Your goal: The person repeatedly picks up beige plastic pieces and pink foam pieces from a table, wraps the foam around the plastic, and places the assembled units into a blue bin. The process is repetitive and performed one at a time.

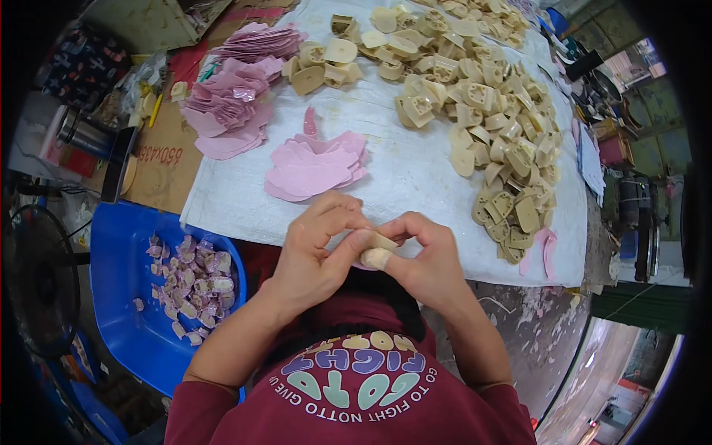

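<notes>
My left hand [320, 241] and my right hand [424, 256] meet in front of my chest at the table's near edge. Their fingers are closed around a small beige heel block [383, 242], mostly hidden by the fingers. A pinkish edge shows beneath it, too covered to make out fully. A cream-coloured cover wraps the tip of my right thumb. Just beyond my hands lies a small fan of glossy pink cut pieces [315, 167]. Many bare beige heel blocks [512, 152] are heaped toward the far right.
Taller stacks of pink cut pieces [233, 104] lie at the far left on the white sheet [415, 200]. Lower left, a blue tub [122, 297] holds several pink-covered blocks [193, 285]. A fan [41, 282] stands beside it. Pink strips [547, 252] lie near the right edge.
</notes>
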`<state>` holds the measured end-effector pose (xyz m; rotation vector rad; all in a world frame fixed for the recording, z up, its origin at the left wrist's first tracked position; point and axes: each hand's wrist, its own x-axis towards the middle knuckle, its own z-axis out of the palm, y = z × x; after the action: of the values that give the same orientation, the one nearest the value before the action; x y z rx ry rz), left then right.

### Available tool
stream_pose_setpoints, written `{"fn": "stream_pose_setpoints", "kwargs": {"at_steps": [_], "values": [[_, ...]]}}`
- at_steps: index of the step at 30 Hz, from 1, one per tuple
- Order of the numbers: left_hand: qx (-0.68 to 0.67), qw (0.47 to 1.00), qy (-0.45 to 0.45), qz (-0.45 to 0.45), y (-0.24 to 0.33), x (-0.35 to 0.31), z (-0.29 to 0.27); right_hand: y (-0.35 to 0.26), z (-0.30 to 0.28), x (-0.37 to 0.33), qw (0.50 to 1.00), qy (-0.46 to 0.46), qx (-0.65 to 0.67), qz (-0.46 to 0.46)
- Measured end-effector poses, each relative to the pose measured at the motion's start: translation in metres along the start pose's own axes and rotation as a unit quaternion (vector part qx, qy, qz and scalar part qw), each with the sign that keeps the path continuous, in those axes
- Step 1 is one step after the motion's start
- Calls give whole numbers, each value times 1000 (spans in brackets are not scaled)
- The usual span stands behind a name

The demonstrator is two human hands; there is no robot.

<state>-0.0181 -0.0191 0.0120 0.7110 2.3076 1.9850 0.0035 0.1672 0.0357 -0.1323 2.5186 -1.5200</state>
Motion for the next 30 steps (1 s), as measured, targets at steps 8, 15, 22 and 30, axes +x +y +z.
{"fn": "stream_pose_setpoints", "kwargs": {"at_steps": [8,15,22,30], "values": [[-313,947,72,-25,3,-25,-5,-14,-17,-14,962,106,-106,-227],[-85,985,9,150,24,-22,0,9,-4,-32,861,-18,508,26],[63,983,23,169,28,-18,1,4,-1,-41,865,11,502,-3],[184,963,34,192,23,-12,11,-15,6,-36,965,48,259,3]]}}
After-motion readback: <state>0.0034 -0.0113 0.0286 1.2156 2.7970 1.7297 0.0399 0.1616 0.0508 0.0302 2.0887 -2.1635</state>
